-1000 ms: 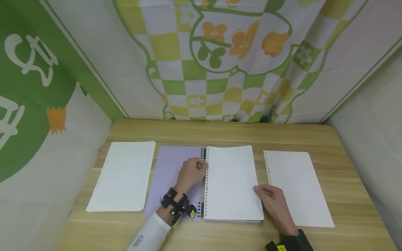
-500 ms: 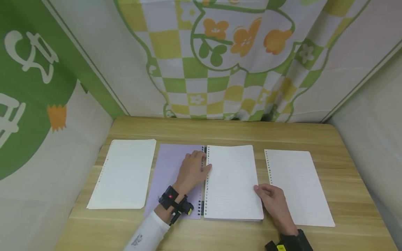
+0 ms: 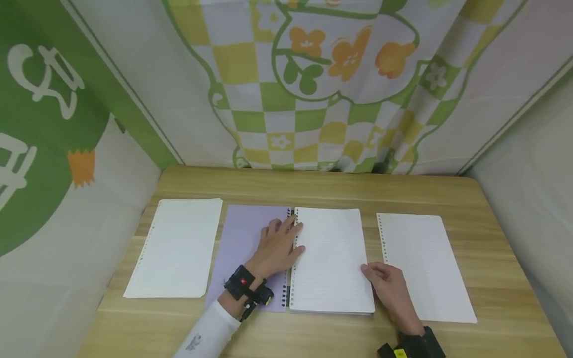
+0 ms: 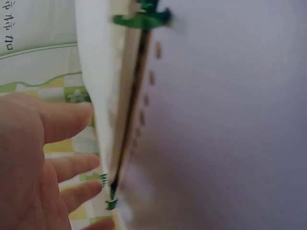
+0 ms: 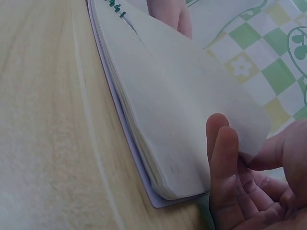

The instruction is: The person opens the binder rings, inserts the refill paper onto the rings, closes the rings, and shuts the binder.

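A loose-leaf notebook lies spread on the table, its purple cover [image 3: 243, 226] on the left and a stack of lined white pages [image 3: 331, 268] on the right. Punched holes run along the pages' inner edge, and green binder rings [image 4: 144, 20] show in the left wrist view. My left hand [image 3: 274, 252] reaches across the cover, fingers spread, with fingertips and thumb over the holed edge. At the pages' outer edge my right hand [image 3: 387, 286] pinches the paper between thumb and fingers. The top page [image 5: 192, 96] curves up toward that hand in the right wrist view.
Loose hole-punched sheets [image 3: 176, 248] lie to the left of the notebook. Another lined sheet [image 3: 425, 268] lies at the right, partly beneath my right hand. Behind the wooden table [image 3: 313, 189] hangs a patterned curtain [image 3: 277, 119].
My left hand has gone from curled fingers at the upper binding to spread fingers, with the thumb lower over the page's inner edge. The right hand stays at the outer edge.
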`<state>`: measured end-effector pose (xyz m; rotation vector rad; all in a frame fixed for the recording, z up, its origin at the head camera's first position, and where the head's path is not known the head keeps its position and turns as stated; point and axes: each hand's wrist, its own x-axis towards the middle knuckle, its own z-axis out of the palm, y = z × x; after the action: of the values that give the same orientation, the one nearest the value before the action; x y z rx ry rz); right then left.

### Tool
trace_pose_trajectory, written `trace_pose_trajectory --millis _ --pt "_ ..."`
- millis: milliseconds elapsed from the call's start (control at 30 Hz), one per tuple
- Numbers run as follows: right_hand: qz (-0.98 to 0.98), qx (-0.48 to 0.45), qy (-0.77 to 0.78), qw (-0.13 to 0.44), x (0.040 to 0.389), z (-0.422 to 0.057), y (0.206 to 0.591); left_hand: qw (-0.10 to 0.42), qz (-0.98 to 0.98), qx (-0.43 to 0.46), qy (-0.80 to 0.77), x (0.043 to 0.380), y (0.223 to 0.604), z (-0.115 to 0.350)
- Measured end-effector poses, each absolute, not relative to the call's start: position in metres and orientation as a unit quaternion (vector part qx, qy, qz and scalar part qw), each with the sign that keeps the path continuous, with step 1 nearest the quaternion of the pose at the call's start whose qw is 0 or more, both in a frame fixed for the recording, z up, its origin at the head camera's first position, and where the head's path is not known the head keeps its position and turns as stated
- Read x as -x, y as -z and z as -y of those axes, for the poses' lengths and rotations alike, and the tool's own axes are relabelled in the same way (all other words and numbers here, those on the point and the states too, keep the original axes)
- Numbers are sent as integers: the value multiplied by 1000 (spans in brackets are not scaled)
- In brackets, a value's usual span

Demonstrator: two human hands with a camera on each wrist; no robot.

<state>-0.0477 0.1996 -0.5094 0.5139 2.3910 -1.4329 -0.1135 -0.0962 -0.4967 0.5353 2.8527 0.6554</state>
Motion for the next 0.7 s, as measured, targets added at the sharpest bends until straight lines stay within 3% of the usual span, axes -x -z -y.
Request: trace_pose_trajectory --millis 167,433,700 --pt "-839 -180 492 148 45 -200 510 95 -941 -226 -232 95 490 105" --pt "-842 -175 488 147 42 -201 512 158 -916 -279 -241 45 496 128" --pt "-851 -157 479 146 46 -202 509 179 -917 -274 -227 32 496 131"
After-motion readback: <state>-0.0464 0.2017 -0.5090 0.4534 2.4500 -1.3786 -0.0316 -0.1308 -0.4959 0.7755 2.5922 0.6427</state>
